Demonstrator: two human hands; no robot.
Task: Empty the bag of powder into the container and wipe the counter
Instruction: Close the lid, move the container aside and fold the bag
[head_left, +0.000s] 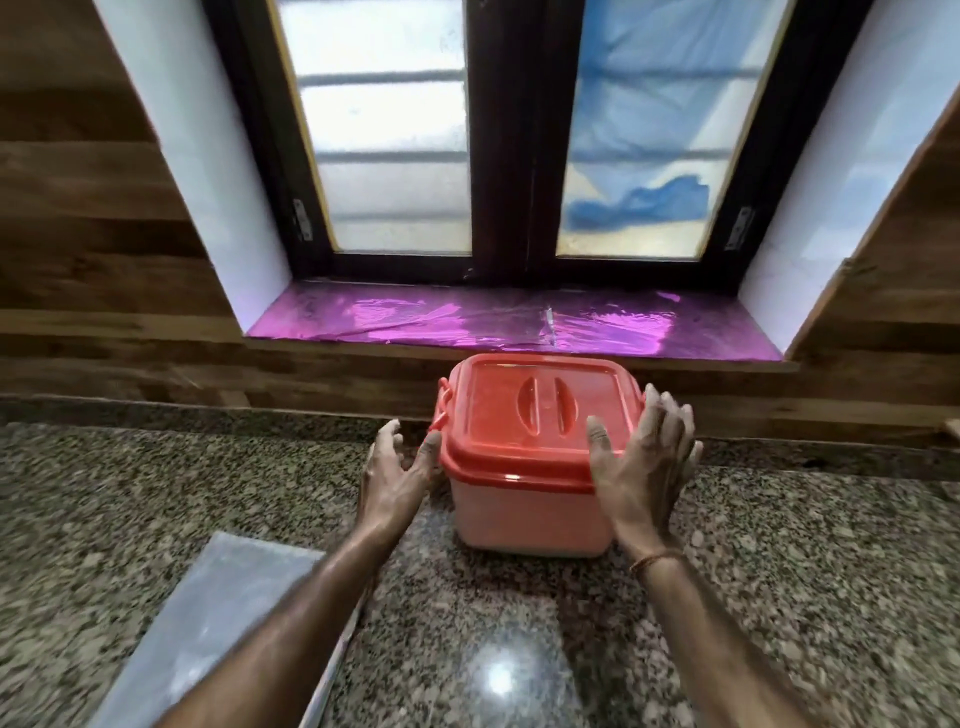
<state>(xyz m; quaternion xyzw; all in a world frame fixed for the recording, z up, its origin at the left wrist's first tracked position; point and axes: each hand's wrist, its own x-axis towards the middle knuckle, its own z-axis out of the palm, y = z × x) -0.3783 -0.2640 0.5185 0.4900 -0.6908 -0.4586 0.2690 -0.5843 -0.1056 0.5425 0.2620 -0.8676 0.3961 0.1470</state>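
A dark-framed window (498, 130) with 2 panes fills the upper half of the frame, a shiny purple-lined sill (519, 325) below it and wood panelling on both sides. The speckled granite counter (805, 597) takes up the whole lower half.

In the lower left of the frame a flat, pale grey bag (218, 623) lies on the counter, partly under the left forearm; whether it holds powder cannot be told from here.

At the centre of the frame stands the container (524, 512), a squarish tub with a red lid (535, 415) seated on it and a side clip at its left edge. It sits straight ahead of both arms, its wider side running left to right across the picture.

The left hand (397, 475) is at the container's left side, fingers spread, thumb touching or nearly touching the lid rim. The right hand (641, 462) is at the right side, palm turned inward, fingers loosely extended. Neither is closed on anything, and both look about equally near.

The container lies between the 2 hands, so each side edge is within reach; the lid would have to come off before any pouring.
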